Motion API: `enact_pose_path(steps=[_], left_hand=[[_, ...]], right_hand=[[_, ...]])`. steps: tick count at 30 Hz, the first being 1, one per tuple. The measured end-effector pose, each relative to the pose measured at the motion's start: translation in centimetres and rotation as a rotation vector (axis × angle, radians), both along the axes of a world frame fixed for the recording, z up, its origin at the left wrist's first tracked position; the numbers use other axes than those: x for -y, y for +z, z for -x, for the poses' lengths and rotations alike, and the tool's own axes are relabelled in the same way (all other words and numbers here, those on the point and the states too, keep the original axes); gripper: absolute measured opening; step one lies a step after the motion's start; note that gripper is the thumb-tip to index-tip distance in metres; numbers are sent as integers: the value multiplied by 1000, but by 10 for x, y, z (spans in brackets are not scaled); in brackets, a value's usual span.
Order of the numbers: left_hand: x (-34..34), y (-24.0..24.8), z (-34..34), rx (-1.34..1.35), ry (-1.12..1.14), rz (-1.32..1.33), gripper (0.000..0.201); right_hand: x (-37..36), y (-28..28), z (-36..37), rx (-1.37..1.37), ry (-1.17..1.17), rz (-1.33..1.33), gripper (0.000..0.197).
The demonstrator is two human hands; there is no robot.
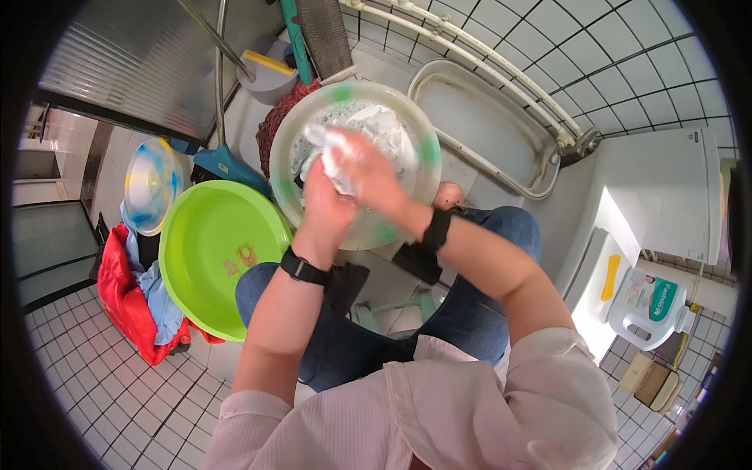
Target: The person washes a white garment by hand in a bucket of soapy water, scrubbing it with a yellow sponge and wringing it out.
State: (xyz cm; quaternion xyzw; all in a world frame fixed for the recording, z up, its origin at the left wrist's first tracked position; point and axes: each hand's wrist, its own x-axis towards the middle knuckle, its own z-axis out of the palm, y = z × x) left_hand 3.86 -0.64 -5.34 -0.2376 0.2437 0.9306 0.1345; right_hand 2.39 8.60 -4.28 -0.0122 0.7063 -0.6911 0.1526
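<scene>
- White square wall tiles (pixel 627 55) with dark joints frame the head view I am watching; two pale pipes (pixel 470 43) run along them, above one long pale tub (pixel 493 117) with rounded corners.
- Three round plastic basins I count: one pale translucent basin with green patches (pixel 427 182) before the knees, one bright lime-green basin (pixel 223 251) beside it on the left, and one smaller white, blue and yellow basin (pixel 157 192) farther left.
- Both bare hands are over the pale one: left hand (pixel 327 200) and right hand (pixel 366 168) are pressed together, pinching one bunch of wet white cloth (pixel 341 176); motion blur hides how each finger sits.
- More white fabric (pixel 392 133) lies among grey suds in that same basin, beneath and beside the hands.
- One black watch (pixel 305 270) circles the left wrist, one dark band (pixel 436 229) the right.
- Red fabric (pixel 117 294) and light-blue fabric (pixel 160 301) are heaped left of the lime-green basin.
- Rightward I see one white handled jug (pixel 638 330) bearing a green-and-white printed label (pixel 662 299), near one yellow strip-shaped object (pixel 611 278).
</scene>
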Motion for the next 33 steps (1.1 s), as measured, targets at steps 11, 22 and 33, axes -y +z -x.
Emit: enact_pose_path(steps=[11, 22, 33], left_hand=[[-13, 13, -3, 215, -83, 100, 33], [-8, -4, -4, 206, 53, -57, 25], [-19, 24, 1, 203, -117, -42, 30]], right_hand=[[-48, -41, 42, 254, -378, 460, 27], [-15, -14, -8, -691, 59, -403, 31], [-30, -9, 36, 180, -213, 51, 33]])
